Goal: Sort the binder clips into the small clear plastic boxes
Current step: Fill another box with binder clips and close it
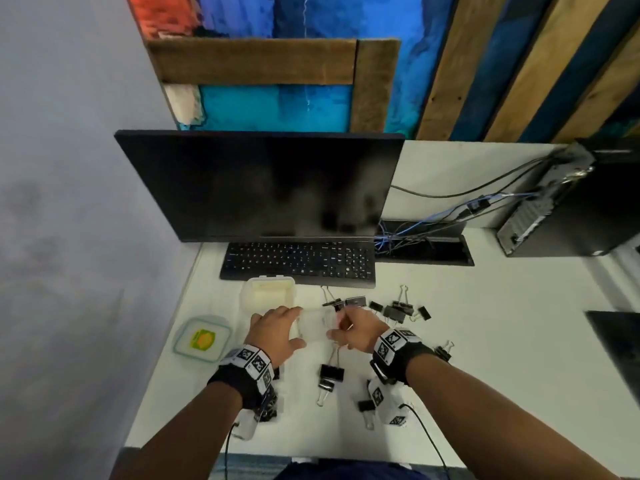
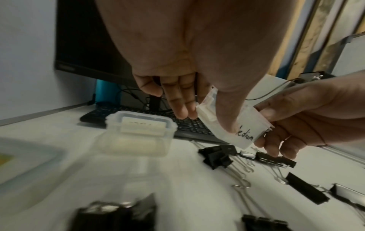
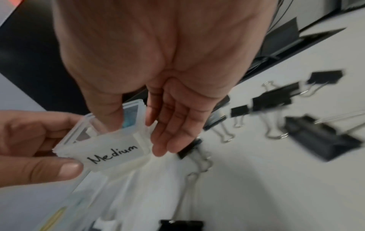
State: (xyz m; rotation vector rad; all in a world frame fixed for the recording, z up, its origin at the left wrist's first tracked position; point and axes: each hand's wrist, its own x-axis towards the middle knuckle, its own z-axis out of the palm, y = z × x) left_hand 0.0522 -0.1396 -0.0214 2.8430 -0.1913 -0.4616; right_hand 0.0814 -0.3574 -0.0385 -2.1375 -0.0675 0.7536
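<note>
A small clear plastic box [image 1: 317,323] labelled "Medium" is held above the white desk between both hands. My left hand [image 1: 277,330] grips its left end, thumb across the front in the left wrist view and fingers [image 2: 181,107] behind the box [image 2: 241,132]. My right hand [image 1: 356,329] pinches the other end: in the right wrist view its thumb sits on the top edge of the box [image 3: 110,150] and its fingers [image 3: 168,137] lie underneath. Several black binder clips of different sizes lie scattered on the desk [image 1: 398,310] [image 1: 330,374] [image 2: 217,156] [image 3: 320,137].
A second clear box [image 1: 268,296] stands just before the keyboard [image 1: 301,263]. A flat clear container with a yellow label [image 1: 202,337] lies near the desk's left edge. Behind are a dark monitor [image 1: 263,185], a cable tray [image 1: 422,242] and a computer tower [image 1: 561,209].
</note>
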